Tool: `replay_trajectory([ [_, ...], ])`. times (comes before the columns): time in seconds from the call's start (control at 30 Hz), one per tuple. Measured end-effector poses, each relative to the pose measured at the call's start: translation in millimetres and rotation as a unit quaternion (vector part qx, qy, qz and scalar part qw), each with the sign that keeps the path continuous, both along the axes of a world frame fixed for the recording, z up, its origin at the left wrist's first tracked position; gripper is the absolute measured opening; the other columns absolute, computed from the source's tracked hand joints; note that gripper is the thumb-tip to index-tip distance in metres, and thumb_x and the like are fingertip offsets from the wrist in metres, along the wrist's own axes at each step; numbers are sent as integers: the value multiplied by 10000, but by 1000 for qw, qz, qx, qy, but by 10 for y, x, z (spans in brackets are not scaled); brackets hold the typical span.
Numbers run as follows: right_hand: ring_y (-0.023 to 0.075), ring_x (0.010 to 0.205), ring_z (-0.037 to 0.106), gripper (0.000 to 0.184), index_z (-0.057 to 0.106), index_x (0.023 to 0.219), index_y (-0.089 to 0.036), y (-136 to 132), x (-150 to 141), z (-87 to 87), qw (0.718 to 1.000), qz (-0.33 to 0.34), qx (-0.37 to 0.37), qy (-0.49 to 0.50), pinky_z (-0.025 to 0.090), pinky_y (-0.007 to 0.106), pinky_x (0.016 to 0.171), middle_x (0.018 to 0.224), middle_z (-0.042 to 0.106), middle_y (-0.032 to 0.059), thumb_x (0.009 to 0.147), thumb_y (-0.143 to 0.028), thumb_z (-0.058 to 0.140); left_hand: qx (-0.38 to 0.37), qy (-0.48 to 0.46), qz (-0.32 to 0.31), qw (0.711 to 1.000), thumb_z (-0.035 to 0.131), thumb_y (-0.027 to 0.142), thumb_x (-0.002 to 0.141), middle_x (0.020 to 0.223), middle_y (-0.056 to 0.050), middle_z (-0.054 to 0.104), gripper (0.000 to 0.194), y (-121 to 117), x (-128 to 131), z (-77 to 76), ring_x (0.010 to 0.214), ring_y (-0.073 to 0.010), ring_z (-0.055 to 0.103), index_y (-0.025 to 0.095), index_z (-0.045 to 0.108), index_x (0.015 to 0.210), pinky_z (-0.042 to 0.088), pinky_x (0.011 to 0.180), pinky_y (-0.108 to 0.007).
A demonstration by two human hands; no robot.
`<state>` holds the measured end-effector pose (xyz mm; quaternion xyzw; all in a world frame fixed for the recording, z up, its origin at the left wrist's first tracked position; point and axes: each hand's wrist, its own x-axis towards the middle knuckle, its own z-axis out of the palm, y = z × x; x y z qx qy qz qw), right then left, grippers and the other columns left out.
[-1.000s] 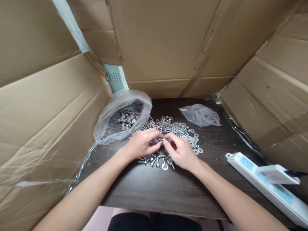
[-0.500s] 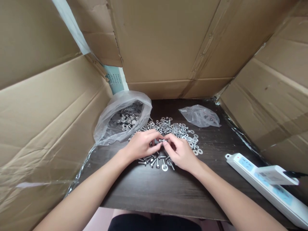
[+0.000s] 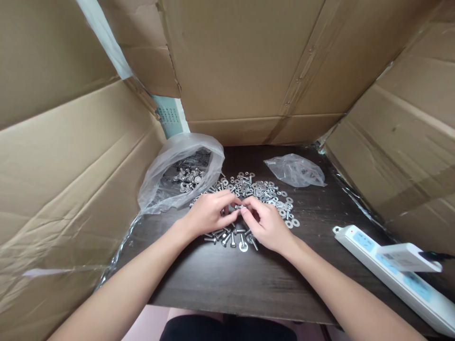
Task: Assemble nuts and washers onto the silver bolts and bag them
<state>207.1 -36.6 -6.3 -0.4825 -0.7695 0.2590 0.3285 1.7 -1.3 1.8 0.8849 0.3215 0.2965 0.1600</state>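
Big brown cardboard walls [image 3: 241,61] stand around the back and sides of the dark brown table [image 3: 227,284]. A long white power strip [image 3: 419,293] with blue patches lies on the right. A flat white plug [image 3: 401,258] sticks out of it, with a black cord [image 3: 439,256]. Blue-green paper [image 3: 170,116] with writing shows at the back left.

nothing legible: rows of small characters on the pale green sheet [image 3: 171,116] behind the cardboard [image 3: 249,71], plus a tiny printed patch on the white plug-in adapter [image 3: 405,257], too small to read.
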Motion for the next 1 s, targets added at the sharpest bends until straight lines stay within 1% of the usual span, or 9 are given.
replay_trajectory([
  [0.23, 142, 543, 511, 162, 576, 909, -208, -4, -14, 8, 1000, -5, 3, 3, 342, 257, 544, 627, 579, -23, 991, -304, 474, -1, -2, -1, 1000, 602, 271, 940, 876, -13, 675, 155, -3, 2, 1, 663, -109, 629, 184, 687, 1036, 465, 629, -225],
  [0.43, 144, 553, 526, 169, 601, 940, -206, 2, -7, 5, 1000, -3, 6, -2, 350, 257, 545, 651, 609, -13, 995, -304, 475, -1, 2, 1, 1000, 604, 262, 933, 888, -14, 677, 149, -4, 3, 0, 677, -113, 635, 187, 680, 1037, 466, 635, -229],
  [0.63, 144, 543, 517, 174, 593, 934, -207, 4, -14, -3, 1000, -2, 6, -2, 349, 259, 544, 633, 591, -20, 1000, -309, 469, -3, 2, 2, 1000, 594, 281, 947, 887, -18, 683, 156, 0, 4, 0, 668, -111, 635, 191, 679, 1042, 480, 635, -226],
  [0.83, 139, 544, 510, 186, 588, 936, -205, 0, -4, -3, 1000, 7, 4, 3, 354, 262, 561, 644, 581, -23, 1016, -302, 450, 2, -3, -4, 1000, 596, 294, 963, 897, -22, 687, 158, -1, 4, 14, 693, -115, 641, 184, 677, 1041, 479, 642, -227],
  [1.0, 148, 582, 542, 211, 611, 955, -200, 2, 4, -2, 1000, 8, 4, -4, 378, 268, 594, 671, 592, -14, 1022, -301, 438, 1, -7, -4, 1000, 599, 288, 965, 901, -22, 687, 159, -3, 1, 7, 698, -114, 640, 187, 678, 1060, 488, 649, -227],
])
